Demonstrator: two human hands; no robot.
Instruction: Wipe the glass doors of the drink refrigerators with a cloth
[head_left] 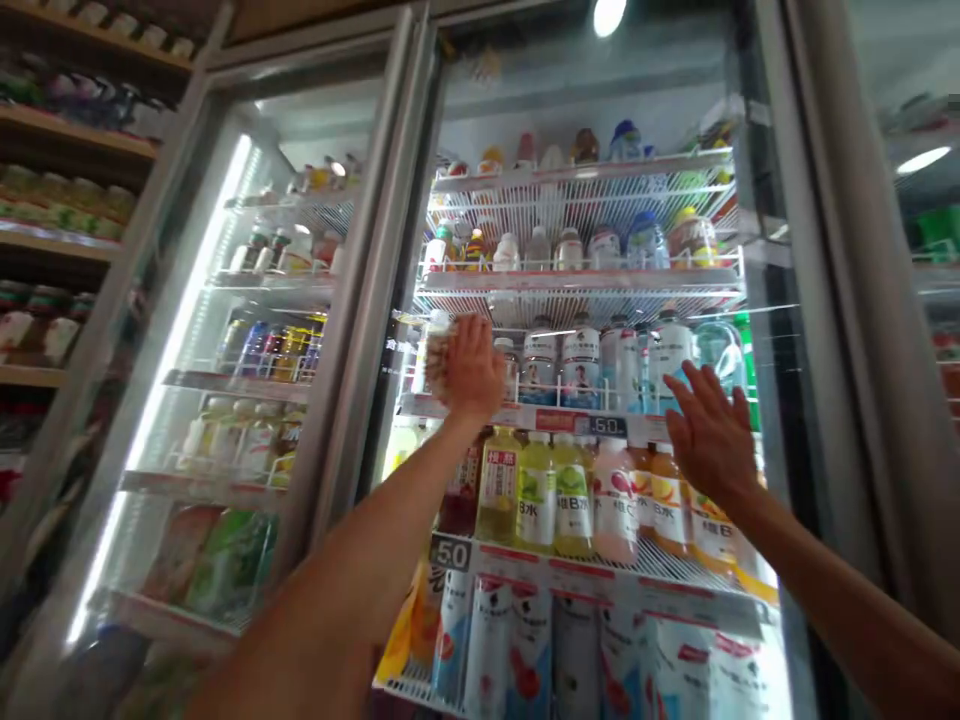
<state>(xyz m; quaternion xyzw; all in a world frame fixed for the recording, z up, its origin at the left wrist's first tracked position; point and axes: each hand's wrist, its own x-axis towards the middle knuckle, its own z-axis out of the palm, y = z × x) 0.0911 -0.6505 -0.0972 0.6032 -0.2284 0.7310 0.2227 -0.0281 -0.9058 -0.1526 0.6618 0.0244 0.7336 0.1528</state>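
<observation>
My left hand lies flat against the glass door of a drinks fridge, fingers together. Beside and partly under it shows a pale, brownish, blurred patch that looks like a crumpled cloth, pressed to the glass. To the right, my right hand is raised at the same glass door, fingers spread and nothing in them. Whether its palm touches the glass I cannot tell. Behind the glass stand rows of bottles, among them a green-labelled drink bottle and a pink one.
A metal door frame separates this door from a second glass-fronted fridge section at left. Wooden shelves with jars stand at far left. Another thick frame runs down the right. Tall packs fill the lowest visible shelf.
</observation>
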